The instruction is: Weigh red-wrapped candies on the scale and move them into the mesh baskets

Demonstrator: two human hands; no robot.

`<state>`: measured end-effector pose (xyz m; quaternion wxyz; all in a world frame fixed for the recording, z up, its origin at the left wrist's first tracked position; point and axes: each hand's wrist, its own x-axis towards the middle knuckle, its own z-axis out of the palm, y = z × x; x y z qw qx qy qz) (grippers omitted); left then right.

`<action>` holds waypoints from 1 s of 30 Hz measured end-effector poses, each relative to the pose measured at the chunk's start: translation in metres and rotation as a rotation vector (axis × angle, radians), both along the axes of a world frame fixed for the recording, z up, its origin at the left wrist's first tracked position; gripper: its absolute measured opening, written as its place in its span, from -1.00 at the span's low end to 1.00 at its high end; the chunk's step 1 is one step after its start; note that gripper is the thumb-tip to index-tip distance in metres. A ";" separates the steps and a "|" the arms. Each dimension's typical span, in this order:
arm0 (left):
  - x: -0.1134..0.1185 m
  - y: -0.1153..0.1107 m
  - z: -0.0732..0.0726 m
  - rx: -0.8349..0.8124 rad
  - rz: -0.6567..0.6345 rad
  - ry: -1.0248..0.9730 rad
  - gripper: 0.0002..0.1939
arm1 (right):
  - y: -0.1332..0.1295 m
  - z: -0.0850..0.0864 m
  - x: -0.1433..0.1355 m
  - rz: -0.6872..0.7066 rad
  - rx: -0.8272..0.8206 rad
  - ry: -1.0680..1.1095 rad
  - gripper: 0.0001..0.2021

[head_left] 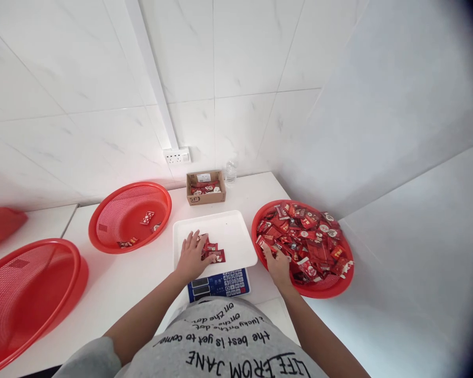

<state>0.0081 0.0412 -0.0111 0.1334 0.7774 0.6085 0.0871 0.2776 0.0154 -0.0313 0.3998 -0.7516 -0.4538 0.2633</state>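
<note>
My left hand (194, 258) rests over the left side of a white tray (234, 231), fingers spread on several small red packets (217, 255). The tray sits on top of a digital scale (219, 284) with a blue keypad panel. At the near left rim of a red basket (323, 291), my right hand (278, 265) is closed on one small red packet (262, 243), pinched between thumb and fingers. Heaped in that basket are many more red printed packets (313, 239). The tips of some right-hand fingers are hidden.
Behind the tray stands an open cardboard box (206, 198) with red packets inside, beside a clear plastic bottle (230, 170). To the left is a red basket (102, 220) holding a few packets; another red basket (69, 252) is nearer. A wall socket (176, 156) is above the table.
</note>
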 end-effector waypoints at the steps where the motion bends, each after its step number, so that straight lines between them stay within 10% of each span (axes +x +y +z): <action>1: 0.004 0.001 -0.004 -0.025 -0.005 0.012 -0.29 | 0.000 0.000 0.000 0.000 0.002 0.001 -0.36; 12: 0.000 0.032 -0.019 -0.170 -0.226 -0.111 -0.01 | 0.000 0.002 0.000 -0.001 0.003 0.013 -0.35; 20: 0.001 0.036 -0.010 -0.096 -0.200 -0.086 -0.59 | 0.000 0.001 0.000 0.004 -0.001 0.011 -0.38; 30: 0.020 0.049 -0.010 0.009 -0.124 -0.051 -0.74 | -0.001 0.000 0.000 0.018 0.035 0.004 -0.40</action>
